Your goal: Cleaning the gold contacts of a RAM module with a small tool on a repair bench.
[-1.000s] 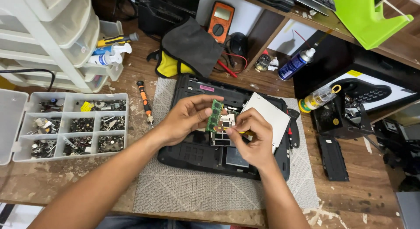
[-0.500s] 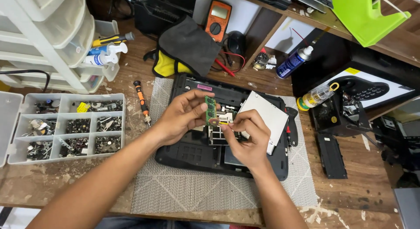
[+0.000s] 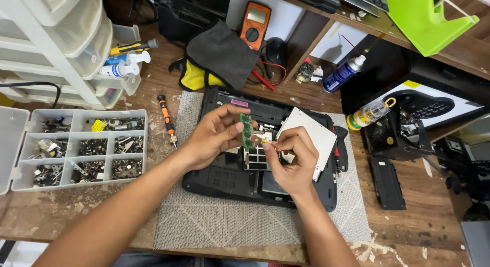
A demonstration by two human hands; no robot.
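Wooden bench (image 3: 408, 216), left hand (image 3: 212, 137) grip pinching green memory module (image 3: 246, 130), right hand (image 3: 291, 160) grip pinched, contents unclear

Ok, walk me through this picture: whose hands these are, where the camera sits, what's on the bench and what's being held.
The single view comes from a camera worn on a person's head, looking down at their own two bare hands over a wooden workbench.

The left hand pinches a small green memory module upright between thumb and fingers. The right hand pinches something small beside the module; what it is cannot be made out.

Under the hands lies an opened black laptop, underside up, on a grey woven mat. A white drive-like plate rests on it.

To the left are a clear parts organizer full of screws and an orange-handled screwdriver. Further back are an orange multimeter and a blue spray can.
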